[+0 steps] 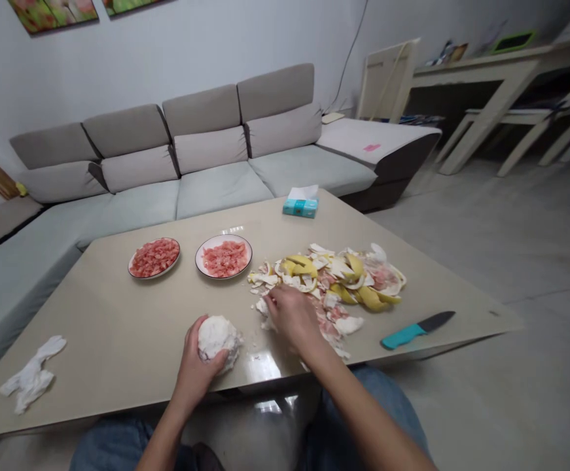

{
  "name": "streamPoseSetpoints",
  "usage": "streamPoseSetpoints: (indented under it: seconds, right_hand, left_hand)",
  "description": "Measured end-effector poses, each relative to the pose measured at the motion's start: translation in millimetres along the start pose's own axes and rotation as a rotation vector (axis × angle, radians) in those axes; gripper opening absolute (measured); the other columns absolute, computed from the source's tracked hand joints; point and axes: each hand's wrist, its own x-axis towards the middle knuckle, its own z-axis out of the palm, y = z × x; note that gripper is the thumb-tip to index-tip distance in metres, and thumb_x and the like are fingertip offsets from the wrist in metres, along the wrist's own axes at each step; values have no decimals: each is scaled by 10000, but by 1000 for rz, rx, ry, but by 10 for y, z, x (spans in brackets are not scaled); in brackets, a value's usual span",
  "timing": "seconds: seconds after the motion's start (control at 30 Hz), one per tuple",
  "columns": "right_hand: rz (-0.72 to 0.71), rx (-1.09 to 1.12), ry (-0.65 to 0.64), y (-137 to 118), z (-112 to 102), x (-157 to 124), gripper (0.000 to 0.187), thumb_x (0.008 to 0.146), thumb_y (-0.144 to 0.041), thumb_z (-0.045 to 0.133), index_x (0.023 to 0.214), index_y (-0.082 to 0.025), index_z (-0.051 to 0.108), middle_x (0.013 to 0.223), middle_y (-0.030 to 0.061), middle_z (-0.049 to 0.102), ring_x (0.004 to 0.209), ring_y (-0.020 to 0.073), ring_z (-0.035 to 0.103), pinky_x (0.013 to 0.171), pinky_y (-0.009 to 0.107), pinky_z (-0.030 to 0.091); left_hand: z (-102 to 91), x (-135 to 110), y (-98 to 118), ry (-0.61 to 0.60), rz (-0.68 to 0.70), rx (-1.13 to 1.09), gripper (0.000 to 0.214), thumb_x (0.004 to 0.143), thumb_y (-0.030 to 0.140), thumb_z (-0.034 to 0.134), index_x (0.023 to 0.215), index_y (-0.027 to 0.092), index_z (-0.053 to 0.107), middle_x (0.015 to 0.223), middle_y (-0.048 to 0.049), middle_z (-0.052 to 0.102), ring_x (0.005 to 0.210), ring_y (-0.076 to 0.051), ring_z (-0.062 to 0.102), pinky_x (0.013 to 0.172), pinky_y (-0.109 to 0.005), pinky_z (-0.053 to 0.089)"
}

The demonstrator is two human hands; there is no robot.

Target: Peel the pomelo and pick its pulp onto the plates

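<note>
A peeled pomelo (218, 340), still coated in white pith, rests at the table's near edge. My left hand (199, 363) is wrapped round its left and near sides. To the right, my right hand (294, 317) is closed at the near left of a heap of pomelo peel (346, 281). A piece of white pith (263, 309) shows at its fingertips. Yellow rind, white pith and pinkish membrane make up the heap. Beyond the hands, pink pomelo flesh fills one white plate (199, 254) and is heaped on another plate (173, 269).
A knife (418, 330) with a turquoise handle lies near the table's right edge, blade pointing right. Crumpled white tissue (34, 376) is at the left end. At the back stands a blue tissue pack (300, 207). A grey sofa (216, 186) lines the far side.
</note>
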Motion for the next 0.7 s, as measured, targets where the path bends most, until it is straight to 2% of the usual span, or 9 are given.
streamPoseSetpoints:
  seconds: [0.07, 0.13, 0.23, 0.37, 0.53, 0.7]
  right_hand:
    - [-108, 202, -107, -148, 86, -96, 225, 897, -215, 553, 1044, -204, 723, 1019, 53, 730, 906, 165, 649, 779, 217, 428]
    - [-156, 284, -224, -287, 156, -167, 198, 864, -282, 599, 982, -233, 750, 952, 28, 751, 858, 164, 665, 743, 217, 437]
    - [-110, 221, -311, -438, 174, -179, 197, 827, -336, 612, 858, -236, 779, 872, 39, 762, 832, 188, 680, 688, 237, 429]
    - [-82, 126, -408, -538, 79, -79, 209, 799, -329, 606, 856, -243, 788, 845, 50, 766, 806, 198, 687, 630, 243, 407]
    - [-125, -17, -449, -651, 32, -19, 245, 813, -282, 563, 869, -206, 788, 859, 97, 763, 816, 215, 689, 624, 253, 404]
    - [-147, -61, -401, -697, 110, -54, 273, 828, -261, 533, 891, -160, 779, 892, 139, 753, 850, 240, 690, 654, 268, 413]
  left_hand:
    - [1, 0, -3, -12, -13, -14, 715, 732, 299, 676, 1373, 219, 370, 1409, -119, 450, 1300, -281, 442, 1119, -463, 316]
    - [6, -1, 2, -12, -15, -30, 725, 727, 308, 685, 1374, 216, 369, 1408, -123, 453, 1299, -286, 448, 1110, -464, 331]
    - [20, -5, 12, 11, -3, -32, 725, 712, 314, 697, 1360, 211, 387, 1392, -126, 467, 1293, -294, 456, 1094, -463, 354]
    - [41, -15, 9, 36, 31, -9, 710, 710, 297, 691, 1350, 215, 395, 1385, -120, 465, 1295, -286, 452, 1092, -453, 360]
    - [50, -33, 0, 67, 50, 25, 687, 708, 268, 668, 1340, 216, 404, 1364, -112, 475, 1276, -278, 459, 1093, -453, 352]
    - [65, -31, 15, 87, 46, 54, 673, 701, 277, 657, 1324, 203, 414, 1344, -120, 486, 1260, -284, 463, 1090, -467, 348]
